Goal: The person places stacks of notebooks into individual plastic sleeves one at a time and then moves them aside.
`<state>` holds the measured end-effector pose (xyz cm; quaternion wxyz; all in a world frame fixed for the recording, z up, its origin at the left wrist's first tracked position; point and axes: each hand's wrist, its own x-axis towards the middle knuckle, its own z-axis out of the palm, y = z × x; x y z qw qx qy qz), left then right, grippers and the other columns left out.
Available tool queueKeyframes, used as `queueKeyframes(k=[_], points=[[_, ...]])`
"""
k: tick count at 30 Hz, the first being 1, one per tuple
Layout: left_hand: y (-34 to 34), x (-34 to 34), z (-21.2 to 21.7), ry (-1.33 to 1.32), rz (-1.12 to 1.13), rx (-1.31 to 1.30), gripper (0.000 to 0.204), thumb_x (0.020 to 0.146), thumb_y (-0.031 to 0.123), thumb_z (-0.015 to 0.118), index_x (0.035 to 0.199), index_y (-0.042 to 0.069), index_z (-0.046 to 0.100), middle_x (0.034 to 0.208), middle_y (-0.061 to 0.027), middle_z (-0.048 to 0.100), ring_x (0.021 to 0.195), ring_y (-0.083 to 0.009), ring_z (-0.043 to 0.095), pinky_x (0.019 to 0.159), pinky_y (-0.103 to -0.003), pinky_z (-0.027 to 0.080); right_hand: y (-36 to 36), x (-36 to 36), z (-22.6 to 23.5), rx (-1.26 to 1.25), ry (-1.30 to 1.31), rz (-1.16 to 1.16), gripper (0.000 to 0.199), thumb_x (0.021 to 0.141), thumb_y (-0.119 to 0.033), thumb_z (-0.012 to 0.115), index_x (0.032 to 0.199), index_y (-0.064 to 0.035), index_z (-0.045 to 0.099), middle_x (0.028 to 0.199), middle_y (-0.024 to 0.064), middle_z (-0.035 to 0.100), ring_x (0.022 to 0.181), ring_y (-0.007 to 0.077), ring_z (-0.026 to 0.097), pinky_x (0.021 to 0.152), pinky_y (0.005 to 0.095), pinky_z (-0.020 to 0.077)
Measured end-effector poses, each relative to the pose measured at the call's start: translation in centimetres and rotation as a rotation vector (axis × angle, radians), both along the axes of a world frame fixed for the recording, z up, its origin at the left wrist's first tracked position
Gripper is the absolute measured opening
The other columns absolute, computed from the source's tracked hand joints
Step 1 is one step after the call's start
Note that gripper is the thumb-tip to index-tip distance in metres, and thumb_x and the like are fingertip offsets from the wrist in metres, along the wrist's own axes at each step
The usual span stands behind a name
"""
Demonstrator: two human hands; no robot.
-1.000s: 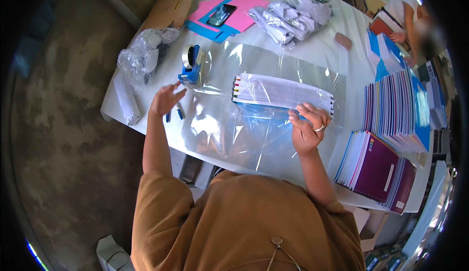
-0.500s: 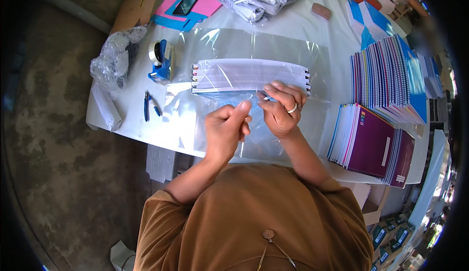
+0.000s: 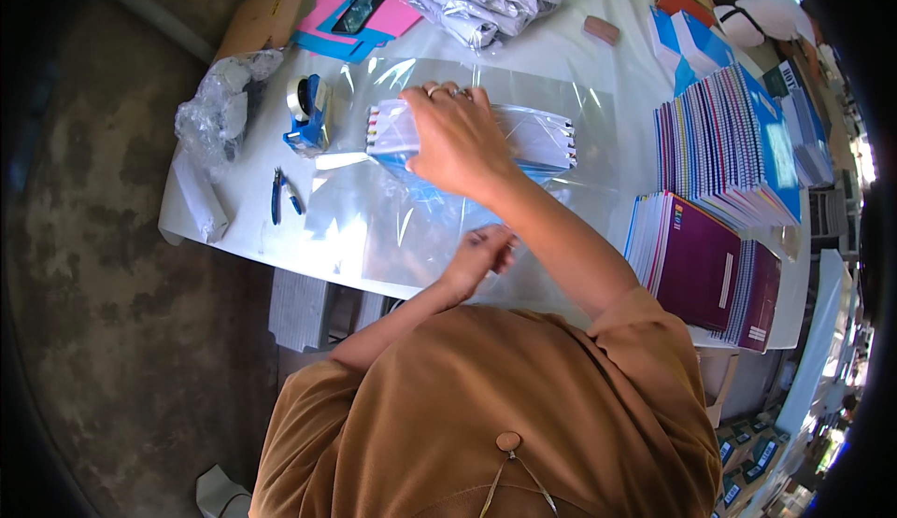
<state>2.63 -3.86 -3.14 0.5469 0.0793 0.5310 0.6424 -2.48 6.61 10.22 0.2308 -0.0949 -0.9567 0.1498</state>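
A stack of notebooks (image 3: 542, 137) stands on edge in the middle of the table, white page edges up and a blue cover toward me. Spiral bindings show at its ends. Clear plastic film (image 3: 374, 228) lies under and around it. My right hand (image 3: 458, 135) reaches across to the stack's left half, fingers over the far side and thumb on the near side, gripping it. Closer to my body, my left hand (image 3: 481, 255) is curled over the film at the table's front edge. What its fingers hold, if anything, is hidden.
Left of the stack are a blue tape dispenser (image 3: 308, 116) and small cutters (image 3: 285, 198). Crumpled plastic (image 3: 495, 0), a phone (image 3: 360, 14) and a brown block (image 3: 602, 29) lie at the back. Blue notebooks (image 3: 719, 140) and purple notebooks (image 3: 696, 266) are piled on the right.
My right hand has moved forward and left from the near side of the stack onto its top. My left hand has drawn back toward me and to the right. The stack now tilts slightly.
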Motion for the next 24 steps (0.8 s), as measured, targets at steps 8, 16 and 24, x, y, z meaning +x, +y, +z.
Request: queueKeyframes(k=[8, 16, 24], points=[[-4.1, -6.4, -4.7, -0.515, 0.406, 0.573, 0.065, 0.078, 0.067, 0.049, 0.119, 0.016, 0.052, 0.120, -0.0031, 0.054, 0.106, -0.0243, 0.051, 0.094, -0.040, 0.038, 3.5, 8.1, 3.2, -1.244, 0.423, 0.284, 0.073, 0.051, -0.008, 0.082, 0.114, -0.0011, 0.046, 0.112, 0.0074, 0.055, 0.111, 0.0203, 0.049, 0.096, 0.0353, 0.0373], [-2.7, -13.9, 6.5, 0.572, 0.536, 0.382, 0.019, 0.077, 0.013, 0.068, 0.089, 0.005, 0.056, 0.083, -0.0011, 0.057, 0.078, -0.0101, 0.052, 0.071, -0.023, 0.041, 7.0, 11.4, -10.3, -1.496, 0.515, 0.221, 0.077, 0.073, -0.010, 0.068, 0.138, -0.0057, 0.027, 0.111, 0.0149, 0.057, 0.105, 0.0218, 0.055, 0.093, 0.0355, 0.0410], [1.0, -14.8, 8.2, 0.471, 0.877, 0.247, 0.024, 0.077, 0.020, 0.072, 0.089, 0.003, 0.060, 0.088, -0.0033, 0.059, 0.083, -0.0116, 0.052, 0.077, -0.025, 0.039, 4.7, 7.6, -6.7, -1.326, 0.996, 0.242, 0.065, 0.085, -0.039, 0.046, 0.132, 0.0042, 0.033, 0.116, 0.0186, 0.053, 0.108, 0.0223, 0.050, 0.097, 0.0324, 0.0349]])
